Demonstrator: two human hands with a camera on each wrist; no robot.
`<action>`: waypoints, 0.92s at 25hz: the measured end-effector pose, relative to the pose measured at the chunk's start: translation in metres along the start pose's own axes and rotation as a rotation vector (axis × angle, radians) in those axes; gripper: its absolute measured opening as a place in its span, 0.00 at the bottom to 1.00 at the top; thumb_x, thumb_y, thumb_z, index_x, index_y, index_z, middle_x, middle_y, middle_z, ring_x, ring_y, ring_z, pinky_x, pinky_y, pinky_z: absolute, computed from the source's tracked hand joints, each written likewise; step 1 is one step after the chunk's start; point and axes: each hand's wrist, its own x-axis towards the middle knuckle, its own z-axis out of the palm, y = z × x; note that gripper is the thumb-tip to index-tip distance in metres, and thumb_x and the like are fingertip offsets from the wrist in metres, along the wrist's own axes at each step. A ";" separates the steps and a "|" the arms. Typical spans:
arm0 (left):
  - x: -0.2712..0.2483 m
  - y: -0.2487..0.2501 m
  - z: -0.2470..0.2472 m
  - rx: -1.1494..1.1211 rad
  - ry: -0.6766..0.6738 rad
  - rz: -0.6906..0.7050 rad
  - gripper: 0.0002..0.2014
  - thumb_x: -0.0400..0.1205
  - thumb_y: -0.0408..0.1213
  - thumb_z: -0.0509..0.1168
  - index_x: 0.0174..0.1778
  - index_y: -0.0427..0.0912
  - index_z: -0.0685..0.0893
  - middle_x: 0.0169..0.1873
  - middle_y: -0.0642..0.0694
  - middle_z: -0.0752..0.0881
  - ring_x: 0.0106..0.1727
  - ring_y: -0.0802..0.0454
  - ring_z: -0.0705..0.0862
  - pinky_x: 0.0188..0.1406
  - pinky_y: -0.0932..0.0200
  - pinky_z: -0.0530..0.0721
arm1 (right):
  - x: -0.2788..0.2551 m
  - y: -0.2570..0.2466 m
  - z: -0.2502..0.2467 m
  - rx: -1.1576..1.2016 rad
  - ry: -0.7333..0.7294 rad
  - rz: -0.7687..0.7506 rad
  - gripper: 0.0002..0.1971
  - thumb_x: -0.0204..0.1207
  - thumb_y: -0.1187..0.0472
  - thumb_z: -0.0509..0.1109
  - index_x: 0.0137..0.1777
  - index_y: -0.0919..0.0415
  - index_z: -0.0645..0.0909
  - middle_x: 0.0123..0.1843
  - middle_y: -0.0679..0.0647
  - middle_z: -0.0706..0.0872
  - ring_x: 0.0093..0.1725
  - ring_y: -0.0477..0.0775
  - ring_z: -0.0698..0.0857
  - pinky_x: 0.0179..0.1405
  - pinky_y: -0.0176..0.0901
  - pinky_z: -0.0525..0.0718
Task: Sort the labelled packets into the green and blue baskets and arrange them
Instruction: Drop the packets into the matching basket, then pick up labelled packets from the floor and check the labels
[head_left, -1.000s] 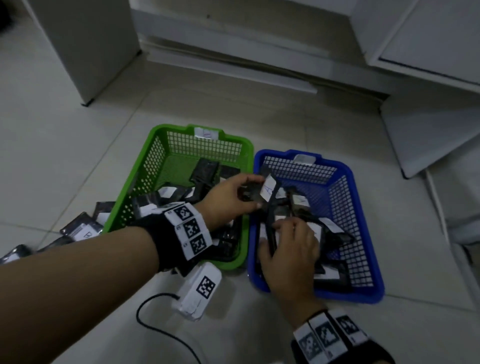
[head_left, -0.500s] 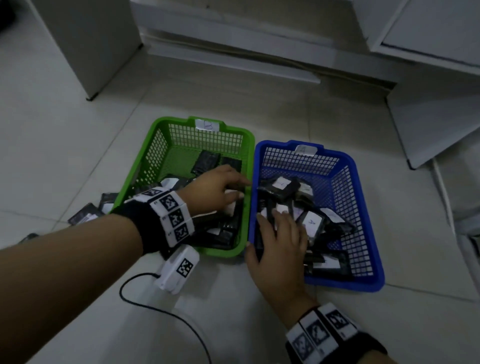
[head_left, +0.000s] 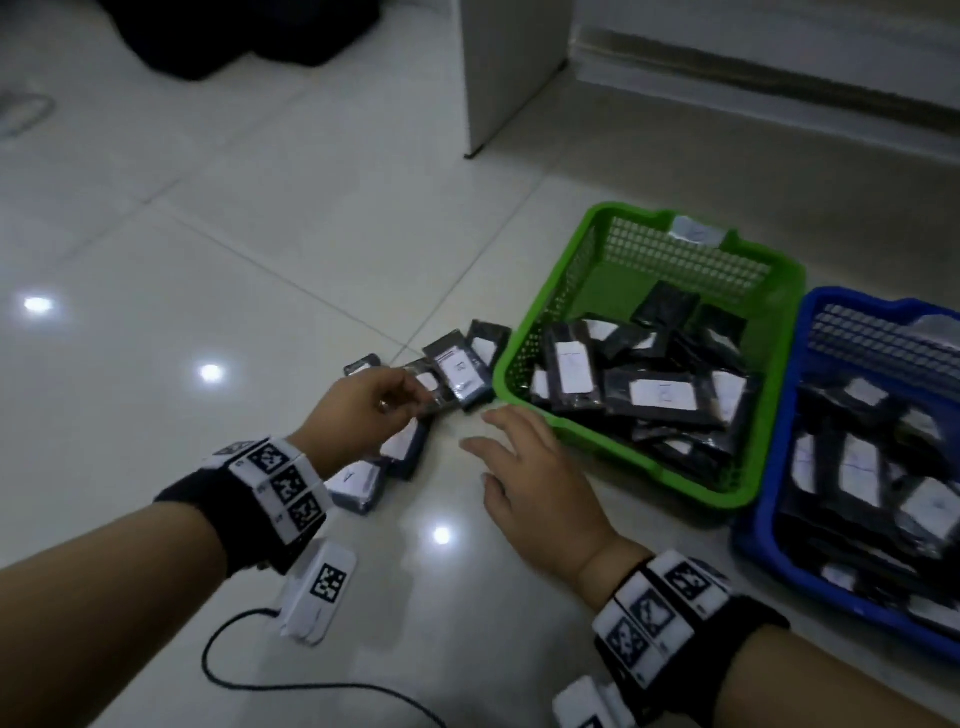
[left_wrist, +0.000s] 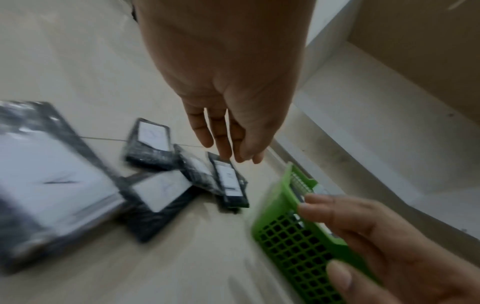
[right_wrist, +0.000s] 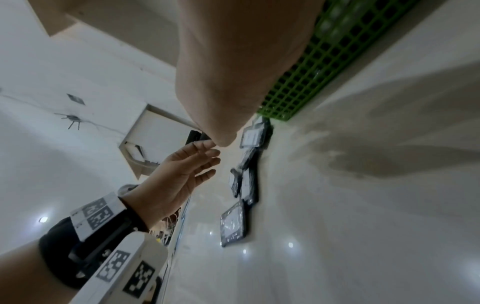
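Several loose black packets (head_left: 462, 374) with white labels lie on the tiled floor just left of the green basket (head_left: 558, 296). The green basket holds many packets, and so does the blue basket (head_left: 748, 525) to its right. My left hand (head_left: 395, 395) hovers over the loose packets (left_wrist: 228, 181) with straight fingers (left_wrist: 223, 144), its fingertips at or just above one of them. It holds nothing. My right hand (head_left: 519, 457) is spread flat and low by the green basket's (left_wrist: 293, 232) near left corner, also holding nothing. From the right wrist, the left hand (right_wrist: 192, 164) shows its fingers apart.
A white cabinet panel (head_left: 509, 73) stands on the floor beyond the packets, with a baseboard (head_left: 753, 78) along the back wall. A black cable (head_left: 234, 675) loops on the tiles under my left forearm. Something dark (head_left: 234, 31) sits at the far top left.
Both hands have left the baskets and moved left to the loose packets on the floor. The head view has swung left, so the baskets now sit at the right.
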 end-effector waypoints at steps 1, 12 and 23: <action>-0.011 -0.019 -0.003 0.034 0.021 -0.037 0.09 0.75 0.33 0.71 0.46 0.52 0.87 0.40 0.62 0.85 0.44 0.66 0.82 0.47 0.72 0.76 | 0.007 -0.008 0.010 0.016 -0.064 -0.002 0.21 0.72 0.66 0.66 0.65 0.53 0.80 0.70 0.55 0.76 0.74 0.57 0.70 0.72 0.49 0.76; -0.044 -0.111 0.004 0.296 -0.109 -0.089 0.40 0.58 0.53 0.81 0.67 0.51 0.78 0.64 0.49 0.76 0.65 0.44 0.72 0.65 0.61 0.62 | 0.077 -0.027 0.080 -0.226 -0.547 -0.086 0.32 0.80 0.58 0.62 0.79 0.37 0.56 0.85 0.47 0.49 0.74 0.63 0.63 0.67 0.56 0.76; -0.031 -0.097 -0.022 0.110 -0.158 -0.244 0.13 0.71 0.51 0.75 0.43 0.50 0.82 0.39 0.55 0.84 0.45 0.54 0.79 0.37 0.67 0.73 | 0.067 -0.035 0.086 -0.193 -0.364 0.041 0.20 0.76 0.50 0.69 0.67 0.41 0.70 0.78 0.54 0.58 0.68 0.62 0.68 0.62 0.57 0.78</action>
